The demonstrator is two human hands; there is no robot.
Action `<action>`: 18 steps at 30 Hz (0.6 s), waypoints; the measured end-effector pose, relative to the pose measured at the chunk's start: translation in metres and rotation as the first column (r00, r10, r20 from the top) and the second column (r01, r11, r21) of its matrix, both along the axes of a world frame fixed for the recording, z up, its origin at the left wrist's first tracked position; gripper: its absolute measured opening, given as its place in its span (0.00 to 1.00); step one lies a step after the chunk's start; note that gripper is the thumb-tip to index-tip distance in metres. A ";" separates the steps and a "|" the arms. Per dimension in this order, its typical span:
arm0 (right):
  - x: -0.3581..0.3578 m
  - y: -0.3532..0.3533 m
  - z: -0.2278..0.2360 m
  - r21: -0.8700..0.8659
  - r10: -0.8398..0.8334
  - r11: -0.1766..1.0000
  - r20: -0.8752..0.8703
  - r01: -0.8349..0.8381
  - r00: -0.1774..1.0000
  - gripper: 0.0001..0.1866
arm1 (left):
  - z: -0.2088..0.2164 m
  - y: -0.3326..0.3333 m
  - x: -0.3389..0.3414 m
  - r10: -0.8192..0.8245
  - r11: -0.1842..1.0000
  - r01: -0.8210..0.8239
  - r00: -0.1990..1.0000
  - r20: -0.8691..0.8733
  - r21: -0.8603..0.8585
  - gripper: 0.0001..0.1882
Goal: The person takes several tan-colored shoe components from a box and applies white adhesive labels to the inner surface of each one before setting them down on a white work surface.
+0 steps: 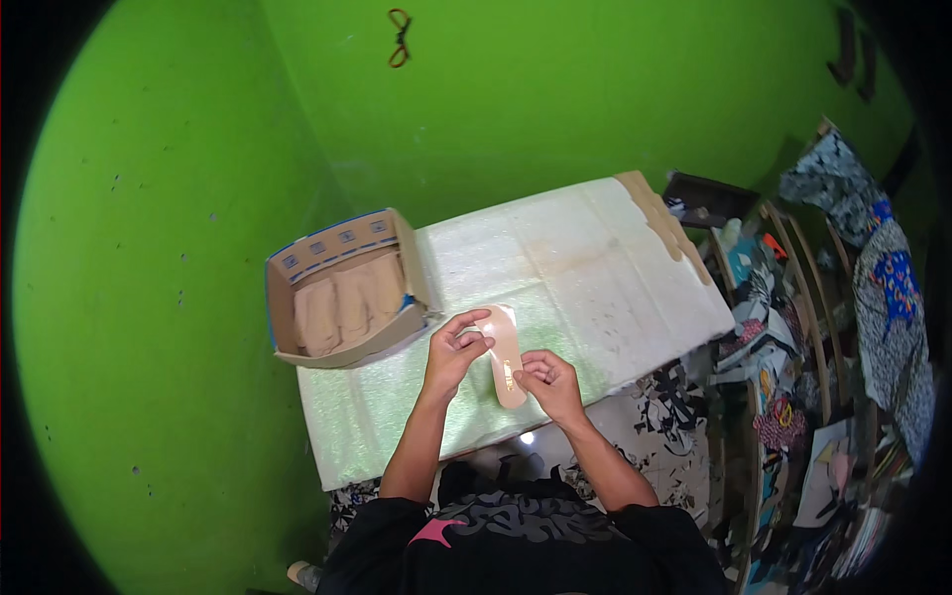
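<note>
Beige insole [507,369]: left fingers [471,318] clamp its upper-left edge, right fingers [529,381] its lower-right.

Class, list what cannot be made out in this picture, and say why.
All in the head view:
Far face of the insole: turned away from the camera.
Gold print on it: too small to read.
Floor of the box: covered by tan pieces.
What supports the table: hidden by its top.

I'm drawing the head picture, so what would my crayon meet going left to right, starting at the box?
Cardboard box, left hand's fingers, shoe insole, right hand's fingers, patterned draped cloth.
</note>
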State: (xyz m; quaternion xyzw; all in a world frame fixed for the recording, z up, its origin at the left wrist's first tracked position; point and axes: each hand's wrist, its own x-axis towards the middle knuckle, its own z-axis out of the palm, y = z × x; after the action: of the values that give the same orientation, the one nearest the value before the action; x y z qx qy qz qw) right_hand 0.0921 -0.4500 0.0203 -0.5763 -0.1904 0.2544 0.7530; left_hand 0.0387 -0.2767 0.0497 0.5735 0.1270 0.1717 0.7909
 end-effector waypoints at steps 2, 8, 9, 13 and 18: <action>0.008 -0.032 -0.004 -0.074 0.026 0.997 -0.024 -0.028 0.999 0.12 | -0.006 -0.024 0.018 -0.007 1.000 0.007 1.000 -0.006 -0.010 0.24; 0.032 -0.111 -0.009 -0.086 -0.079 0.994 -0.074 0.073 0.994 0.11 | -0.021 -0.093 0.068 -0.137 0.989 0.136 0.990 -0.016 -0.056 0.27; 0.035 -0.120 -0.011 -0.067 -0.090 0.994 -0.100 0.084 0.991 0.11 | -0.024 -0.101 0.077 -0.154 0.987 0.152 0.988 -0.029 -0.049 0.27; 0.055 -0.148 -0.021 -0.060 -0.143 0.989 -0.133 0.136 0.981 0.11 | -0.037 -0.129 0.111 -0.217 0.976 0.215 0.975 -0.052 -0.043 0.30; 0.097 -0.171 -0.032 -0.100 -0.184 0.980 -0.124 0.172 0.975 0.10 | -0.050 -0.152 0.160 -0.232 0.972 0.227 0.969 -0.088 -0.065 0.33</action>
State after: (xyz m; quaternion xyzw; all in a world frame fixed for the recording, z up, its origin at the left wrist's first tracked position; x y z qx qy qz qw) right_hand 0.1895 -0.6206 -0.0119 -0.6057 -0.0761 0.2318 0.7574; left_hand 0.1984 -0.4291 0.0000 0.5702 0.1017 0.0481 0.8138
